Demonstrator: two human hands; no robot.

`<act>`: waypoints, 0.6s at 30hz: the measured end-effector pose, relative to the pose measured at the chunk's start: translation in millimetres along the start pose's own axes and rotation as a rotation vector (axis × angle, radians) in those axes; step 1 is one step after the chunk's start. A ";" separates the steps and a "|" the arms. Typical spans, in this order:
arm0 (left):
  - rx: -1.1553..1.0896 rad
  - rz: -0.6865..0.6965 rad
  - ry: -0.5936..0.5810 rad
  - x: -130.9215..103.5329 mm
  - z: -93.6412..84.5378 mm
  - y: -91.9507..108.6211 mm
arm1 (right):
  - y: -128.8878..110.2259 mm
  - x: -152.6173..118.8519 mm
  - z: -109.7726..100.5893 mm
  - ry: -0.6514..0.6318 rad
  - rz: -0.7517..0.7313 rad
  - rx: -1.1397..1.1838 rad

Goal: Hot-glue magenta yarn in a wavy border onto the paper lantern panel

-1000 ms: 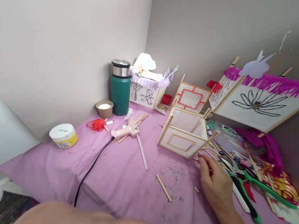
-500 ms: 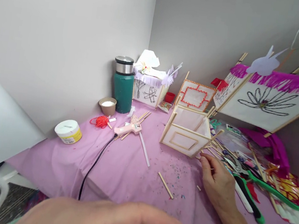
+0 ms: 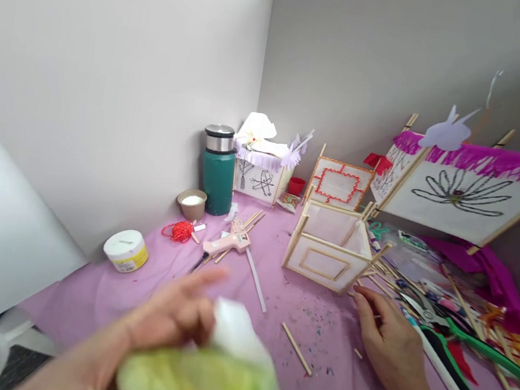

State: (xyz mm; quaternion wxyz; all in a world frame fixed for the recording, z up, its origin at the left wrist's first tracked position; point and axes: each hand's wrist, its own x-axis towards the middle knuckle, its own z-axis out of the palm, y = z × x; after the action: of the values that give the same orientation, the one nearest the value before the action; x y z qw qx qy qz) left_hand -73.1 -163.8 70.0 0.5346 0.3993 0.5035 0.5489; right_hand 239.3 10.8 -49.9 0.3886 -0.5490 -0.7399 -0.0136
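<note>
My left hand [image 3: 165, 317] is close to the camera and smeared by motion, closed around a yellow-green packet [image 3: 204, 384] with a white top. The blur hides what kind of thing it is. On the table, my right hand [image 3: 387, 342] rests with thumb and forefinger pinched at the lower right corner of a small box lantern [image 3: 325, 262], made of wooden sticks and white paper. A pale tip shows at those fingertips, but I cannot make out what it is. A loose wooden stick [image 3: 297, 349] lies between the hands.
A pink glue gun [image 3: 229, 242], green bottle [image 3: 217, 176], cup [image 3: 191, 206], red yarn [image 3: 182, 231] and white tub [image 3: 126, 250] stand left. Green-handled pruners [image 3: 453, 332] and loose sticks lie right. A flower-decorated lantern [image 3: 453, 196] stands behind them, against the wall.
My left hand has risen from the bottom edge, and the yellow-green packet has come into view in it. My right hand stays at the lantern's corner. The camera view has tilted slightly up.
</note>
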 end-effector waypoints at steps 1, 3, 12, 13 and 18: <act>0.036 0.040 0.086 2.8 -11.9 11.4 | 0.0 0.1 0.2 -0.002 -0.002 -0.002; 0.263 0.227 0.363 15.1 -42.8 31.4 | -0.2 0.2 0.4 -0.002 -0.008 -0.004; 1.176 0.290 0.748 77.0 -143.3 10.8 | -0.3 -0.4 2.5 0.001 -0.012 -0.003; 1.220 0.278 0.744 77.5 -143.8 6.2 | -0.6 -0.3 2.9 0.000 -0.008 -0.003; 1.309 0.259 0.737 77.5 -143.9 -2.5 | -2.5 0.3 1.7 -0.006 0.017 0.013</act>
State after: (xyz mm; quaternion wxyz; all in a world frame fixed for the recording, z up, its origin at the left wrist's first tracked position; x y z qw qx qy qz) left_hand -221.7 -105.4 34.7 -0.0825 0.4819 0.8211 0.2947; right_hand 236.2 10.8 -49.9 0.3901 -0.5527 -0.7364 -0.0037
